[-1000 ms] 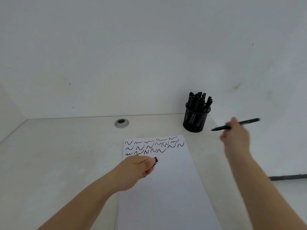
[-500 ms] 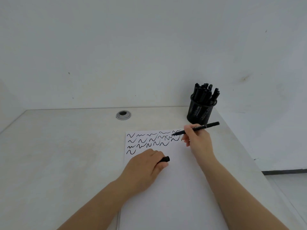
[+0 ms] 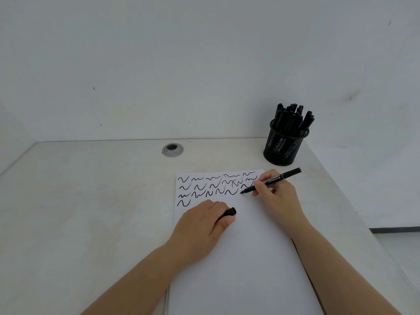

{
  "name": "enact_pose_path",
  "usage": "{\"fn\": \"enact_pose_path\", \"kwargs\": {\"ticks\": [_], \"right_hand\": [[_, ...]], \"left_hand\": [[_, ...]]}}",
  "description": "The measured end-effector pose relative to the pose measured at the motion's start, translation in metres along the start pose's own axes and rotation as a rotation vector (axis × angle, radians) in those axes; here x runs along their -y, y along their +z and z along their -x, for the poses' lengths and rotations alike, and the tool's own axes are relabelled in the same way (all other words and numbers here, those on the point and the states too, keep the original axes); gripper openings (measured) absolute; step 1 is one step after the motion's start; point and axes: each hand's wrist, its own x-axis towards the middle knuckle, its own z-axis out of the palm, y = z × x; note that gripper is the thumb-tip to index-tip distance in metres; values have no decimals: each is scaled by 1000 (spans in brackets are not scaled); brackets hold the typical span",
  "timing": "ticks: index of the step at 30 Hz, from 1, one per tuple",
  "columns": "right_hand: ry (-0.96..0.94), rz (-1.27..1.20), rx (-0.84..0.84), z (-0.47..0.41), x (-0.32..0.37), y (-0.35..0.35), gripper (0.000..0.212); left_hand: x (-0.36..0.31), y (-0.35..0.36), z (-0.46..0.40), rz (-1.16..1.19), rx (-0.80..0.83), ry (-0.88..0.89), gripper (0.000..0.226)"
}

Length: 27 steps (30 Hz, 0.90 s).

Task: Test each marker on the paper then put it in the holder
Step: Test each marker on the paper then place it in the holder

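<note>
A white sheet of paper (image 3: 250, 258) lies on the pale table, its top rows filled with black squiggles (image 3: 213, 186). My right hand (image 3: 278, 196) holds an uncapped black marker (image 3: 272, 179) in a writing grip, its tip touching the paper at the right end of the third row. My left hand (image 3: 202, 226) rests on the paper and grips the black marker cap (image 3: 228, 212), which pokes out beside the thumb. A black mesh holder (image 3: 285, 147) stands at the table's back right corner, packed with several black markers (image 3: 293, 118).
A round grey cable grommet (image 3: 172, 150) is set into the table near the back wall. The table's right edge (image 3: 354, 219) runs close beside the paper and the holder. White walls close in behind and to the left.
My right hand has come in from the right beside the holder and brought the marker tip down onto the paper. My left hand with the cap has stayed on the sheet.
</note>
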Motion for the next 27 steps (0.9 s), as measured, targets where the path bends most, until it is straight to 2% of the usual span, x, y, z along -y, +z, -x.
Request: {"fn": "enact_pose_path", "kwargs": {"ticks": [4,8,11,13,16,18,21,23,25,27], "right_hand": [[6,-1,-72,-1,-3,-2,16],[7,29,-136,0,-7,-5,15],[18,69,-198,0,-6,-10,17],[-27,58,-261,2,-2,-13,18],[-81,-95,-307,8,7,-16,16],[-36,-255,-224,12,10,-18,15],[60,-554,-16,16,13,-18,17],[96,-758,76,18,15,-17,32],[112,-799,118,20,16,-16,47],[112,-714,123,21,16,-14,49]], "left_hand": [[0,-1,1,41,-7,-8,41],[-2,-2,1,41,2,-15,54],[-3,-2,0,52,2,-15,55],[-1,-2,0,62,-5,-9,47],[0,-1,0,73,-37,1,29],[0,-1,1,74,-45,-4,27],[-1,-2,1,65,-46,-3,28],[0,-1,0,62,-36,-8,28],[0,-1,0,60,-34,-5,27],[0,-1,0,61,-39,0,28]]}}
